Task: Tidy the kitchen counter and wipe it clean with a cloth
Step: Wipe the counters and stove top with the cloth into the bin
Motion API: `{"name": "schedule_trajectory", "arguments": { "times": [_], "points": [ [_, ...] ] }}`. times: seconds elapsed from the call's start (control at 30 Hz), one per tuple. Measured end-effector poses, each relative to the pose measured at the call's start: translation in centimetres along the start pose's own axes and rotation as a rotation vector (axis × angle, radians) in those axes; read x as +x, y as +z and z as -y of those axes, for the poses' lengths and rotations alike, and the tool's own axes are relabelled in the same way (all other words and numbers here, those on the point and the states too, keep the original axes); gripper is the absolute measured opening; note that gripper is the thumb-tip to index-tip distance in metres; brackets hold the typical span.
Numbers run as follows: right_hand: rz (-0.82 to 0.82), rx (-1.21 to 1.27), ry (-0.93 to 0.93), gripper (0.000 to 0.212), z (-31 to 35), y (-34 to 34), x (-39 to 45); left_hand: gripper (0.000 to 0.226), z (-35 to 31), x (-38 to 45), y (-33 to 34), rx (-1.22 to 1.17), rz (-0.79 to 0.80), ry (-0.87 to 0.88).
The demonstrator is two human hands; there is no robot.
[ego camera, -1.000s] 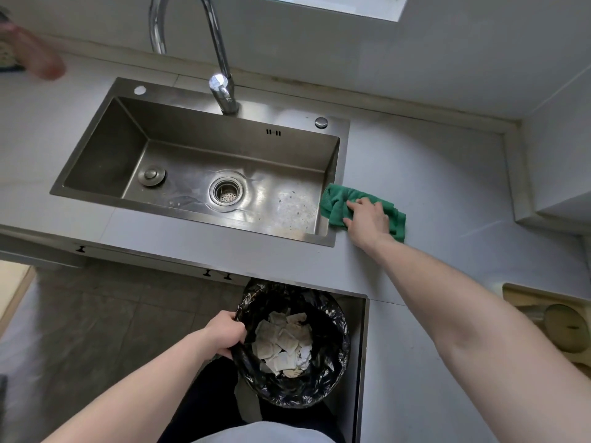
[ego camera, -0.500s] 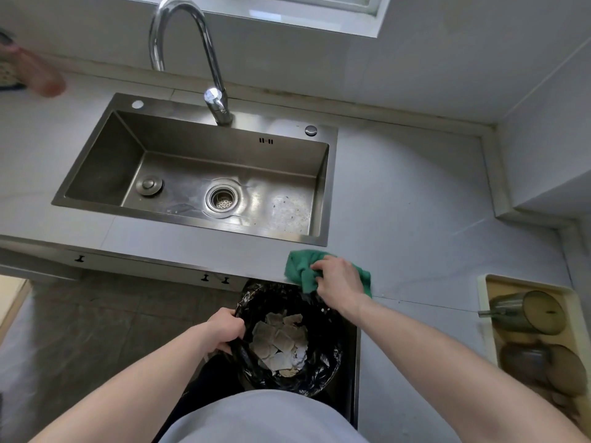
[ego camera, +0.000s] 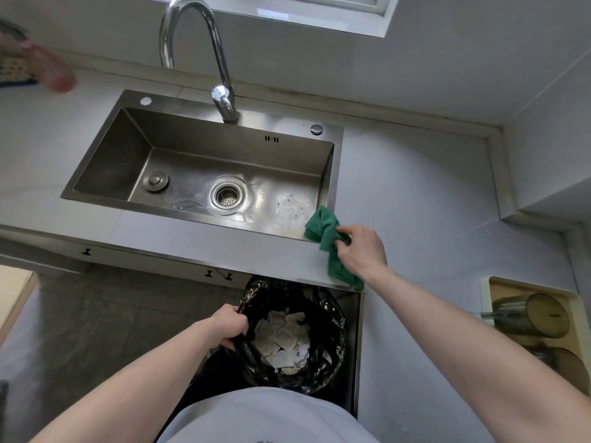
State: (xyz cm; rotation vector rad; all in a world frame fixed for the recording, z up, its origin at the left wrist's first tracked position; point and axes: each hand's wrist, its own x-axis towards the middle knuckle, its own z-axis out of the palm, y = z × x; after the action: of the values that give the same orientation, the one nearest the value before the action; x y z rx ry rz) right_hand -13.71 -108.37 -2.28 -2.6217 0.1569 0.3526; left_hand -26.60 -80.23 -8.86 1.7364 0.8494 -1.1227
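Our right hand (ego camera: 361,251) grips a bunched green cloth (ego camera: 329,247), fingers curled round it, at the front right corner of the steel sink (ego camera: 204,161); one end of the cloth lies over the sink's rim, the other trails down to the front edge of the pale counter (ego camera: 415,203). Our left hand (ego camera: 228,326) holds the rim of a bin lined with a black bag (ego camera: 332,346), just below the counter edge, fingers curled over the liner. Crumpled pale scraps of paper (ego camera: 283,342) lie inside it. A curved chrome tap (ego camera: 220,91) rises behind the sink, whose basin shows a drain strainer (ego camera: 226,195) and a plug (ego camera: 155,180). At far right, a cream tray (ego camera: 492,282) holds a tinted cup (ego camera: 531,314) lying on its side.
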Motion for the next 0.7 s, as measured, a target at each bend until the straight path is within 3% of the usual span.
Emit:
{"name": "schedule_trajectory", "arguments": {
  "times": [0.13,0.3,0.43,0.53,0.7],
  "points": [
    [0.127,-0.03,-0.001,0.031,0.6,3.1,-0.7,0.021,0.3,0.3,0.2,-0.015,0.012,0.001],
    [0.202,-0.002,-0.165,0.029,2.8,8.6,-7.0,0.02,0.2,0.1,0.0,-0.001,-0.006,-0.002],
    [0.279,0.077,-0.203,0.03,2.3,8.5,-9.4,0.02,0.1,0.2,-0.3,0.01,-0.006,-0.003],
    [0.207,0.181,-0.134,0.03,1.3,5.8,-9.2,0.022,0.2,0.4,-0.5,0.039,-0.007,0.003],
    [-0.144,0.436,0.081,0.029,-1.5,-1.1,-6.5,0.015,0.3,0.5,-0.4,0.116,-0.029,0.026]
  ]
}}
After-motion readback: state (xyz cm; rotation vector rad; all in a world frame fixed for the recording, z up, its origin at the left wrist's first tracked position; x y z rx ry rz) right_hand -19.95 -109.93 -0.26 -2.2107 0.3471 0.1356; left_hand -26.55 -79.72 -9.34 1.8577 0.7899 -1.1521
